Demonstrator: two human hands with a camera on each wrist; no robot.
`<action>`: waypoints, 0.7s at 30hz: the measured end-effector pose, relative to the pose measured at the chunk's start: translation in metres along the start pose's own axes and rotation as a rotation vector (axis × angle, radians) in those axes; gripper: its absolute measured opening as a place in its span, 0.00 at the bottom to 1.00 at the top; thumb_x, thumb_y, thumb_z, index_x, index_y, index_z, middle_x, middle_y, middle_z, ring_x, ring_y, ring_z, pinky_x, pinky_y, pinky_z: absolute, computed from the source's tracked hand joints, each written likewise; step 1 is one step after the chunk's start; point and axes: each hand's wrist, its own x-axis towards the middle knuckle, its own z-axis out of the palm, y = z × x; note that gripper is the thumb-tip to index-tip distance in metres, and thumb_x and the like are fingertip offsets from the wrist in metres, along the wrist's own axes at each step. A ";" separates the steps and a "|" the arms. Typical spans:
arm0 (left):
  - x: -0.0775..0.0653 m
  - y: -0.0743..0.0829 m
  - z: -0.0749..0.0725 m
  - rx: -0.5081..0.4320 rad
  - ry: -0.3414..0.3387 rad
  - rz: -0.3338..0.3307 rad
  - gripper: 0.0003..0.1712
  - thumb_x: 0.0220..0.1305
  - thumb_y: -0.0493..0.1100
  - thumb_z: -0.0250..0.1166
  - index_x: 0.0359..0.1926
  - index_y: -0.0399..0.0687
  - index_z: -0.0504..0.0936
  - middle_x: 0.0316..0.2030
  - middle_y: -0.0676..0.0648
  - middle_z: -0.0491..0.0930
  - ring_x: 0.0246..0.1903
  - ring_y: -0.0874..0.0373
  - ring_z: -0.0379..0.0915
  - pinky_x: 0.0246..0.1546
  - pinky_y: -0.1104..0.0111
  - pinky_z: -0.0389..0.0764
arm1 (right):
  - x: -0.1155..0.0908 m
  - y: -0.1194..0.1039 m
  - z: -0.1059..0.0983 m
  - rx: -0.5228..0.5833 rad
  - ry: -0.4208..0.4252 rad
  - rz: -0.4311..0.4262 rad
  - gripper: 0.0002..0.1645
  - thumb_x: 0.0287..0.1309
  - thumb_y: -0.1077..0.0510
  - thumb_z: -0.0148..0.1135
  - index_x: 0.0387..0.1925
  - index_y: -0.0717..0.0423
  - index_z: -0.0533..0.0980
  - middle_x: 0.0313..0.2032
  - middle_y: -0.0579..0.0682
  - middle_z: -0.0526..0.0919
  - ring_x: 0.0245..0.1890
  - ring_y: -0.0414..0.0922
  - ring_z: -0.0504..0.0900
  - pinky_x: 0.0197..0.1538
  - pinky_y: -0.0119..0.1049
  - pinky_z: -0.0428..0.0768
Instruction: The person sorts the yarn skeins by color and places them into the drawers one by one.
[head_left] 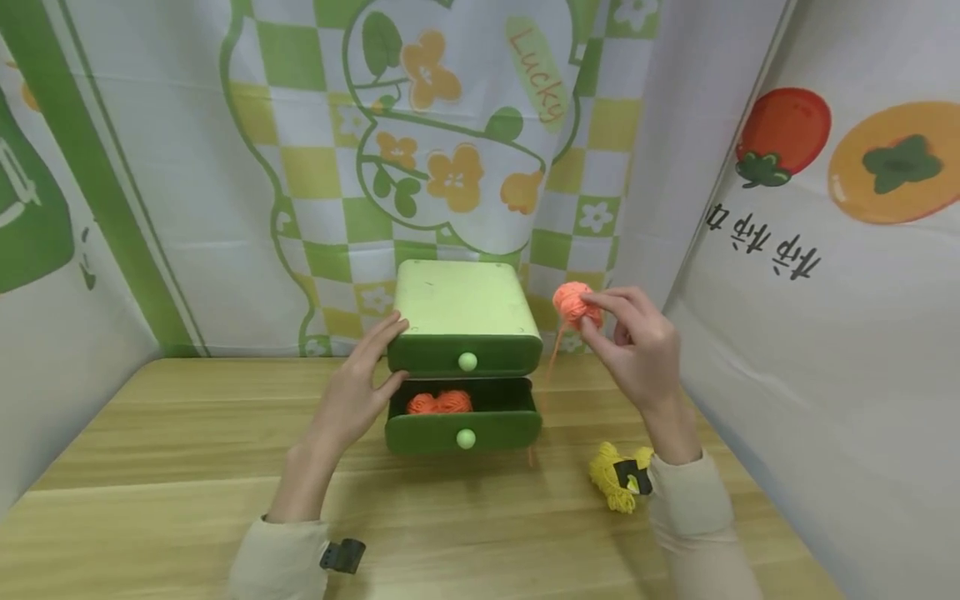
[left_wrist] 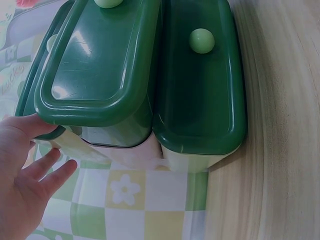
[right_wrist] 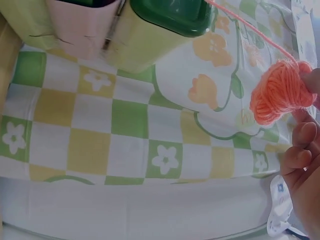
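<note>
My right hand (head_left: 637,350) pinches a ball of orange yarn (head_left: 572,302) between thumb and fingers, in the air to the right of a small green drawer cabinet (head_left: 468,292). A loose strand trails from that ball, running toward the cabinet in the right wrist view. My left hand (head_left: 348,408) touches the cabinet's left side with its fingers extended. In the left wrist view the thumb lies beside the pulled-out drawer (left_wrist: 95,75), and the other fingers are spread. More orange yarn (head_left: 441,403) lies inside this drawer. The drawers above and below it are pushed in.
A bundle of yellow yarn (head_left: 611,479) lies on the wooden table (head_left: 187,467), near my right sleeve. Behind the cabinet hangs a checked, printed cloth (head_left: 307,167). A white printed wall panel (head_left: 810,333) borders the table on the right.
</note>
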 end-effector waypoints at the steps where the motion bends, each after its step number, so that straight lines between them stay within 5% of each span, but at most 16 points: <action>1: 0.000 0.000 -0.001 0.001 0.005 0.002 0.44 0.61 0.31 0.69 0.75 0.51 0.61 0.76 0.47 0.57 0.71 0.43 0.60 0.62 0.52 0.78 | 0.003 0.000 0.000 -0.003 -0.003 0.000 0.11 0.51 0.68 0.70 0.40 0.63 0.85 0.35 0.58 0.84 0.16 0.36 0.65 0.19 0.19 0.63; 21: -0.001 0.002 -0.002 -0.022 -0.005 -0.018 0.43 0.61 0.31 0.68 0.74 0.51 0.61 0.76 0.46 0.57 0.72 0.43 0.59 0.63 0.50 0.77 | 0.061 -0.010 0.012 -0.012 -0.007 -0.045 0.10 0.54 0.66 0.68 0.40 0.62 0.85 0.35 0.58 0.84 0.15 0.39 0.65 0.20 0.23 0.62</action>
